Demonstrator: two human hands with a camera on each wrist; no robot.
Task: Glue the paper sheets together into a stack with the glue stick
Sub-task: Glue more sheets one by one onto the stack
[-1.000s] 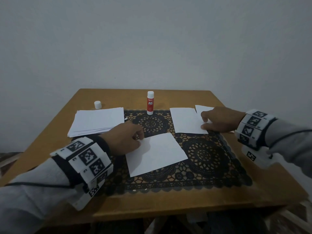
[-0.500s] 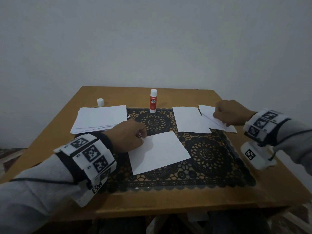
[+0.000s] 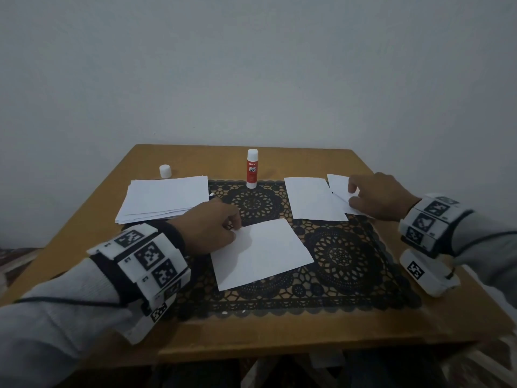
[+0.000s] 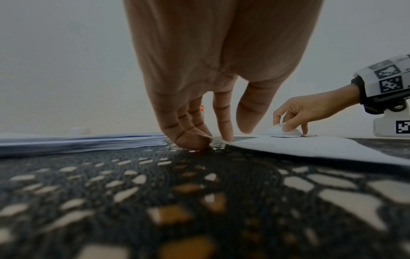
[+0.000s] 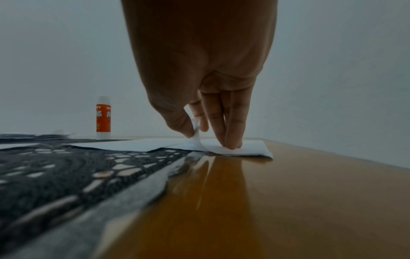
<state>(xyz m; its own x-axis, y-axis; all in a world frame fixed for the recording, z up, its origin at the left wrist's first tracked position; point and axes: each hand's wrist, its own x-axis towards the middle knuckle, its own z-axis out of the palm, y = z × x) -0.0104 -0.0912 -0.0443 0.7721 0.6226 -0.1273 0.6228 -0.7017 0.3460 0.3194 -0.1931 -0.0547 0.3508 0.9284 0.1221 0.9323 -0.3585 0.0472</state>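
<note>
A red and white glue stick (image 3: 251, 169) stands uncapped at the mat's far edge, also visible in the right wrist view (image 5: 103, 117). One white sheet (image 3: 263, 253) lies slanted in the middle of the mat. My left hand (image 3: 234, 229) presses fingertips (image 4: 226, 138) on its near-left corner while the thumb hovers clear. A second sheet (image 3: 313, 198) lies at the right, overlapped by a smaller sheet (image 3: 337, 184). My right hand (image 3: 351, 196) pinches that smaller sheet's curled-up corner (image 5: 196, 129) between thumb and forefinger, and its other fingers (image 5: 230, 140) press the sheet flat.
A thick stack of white paper (image 3: 165, 201) lies at the left, with the glue's white cap (image 3: 165, 171) behind it. A black lace mat (image 3: 347, 256) covers the middle of the wooden table (image 3: 279, 340). A pale wall rises close behind.
My right hand has shifted onto the far-right smaller sheet and lifted its corner in a pinch. My left hand has stayed on the middle sheet's corner.
</note>
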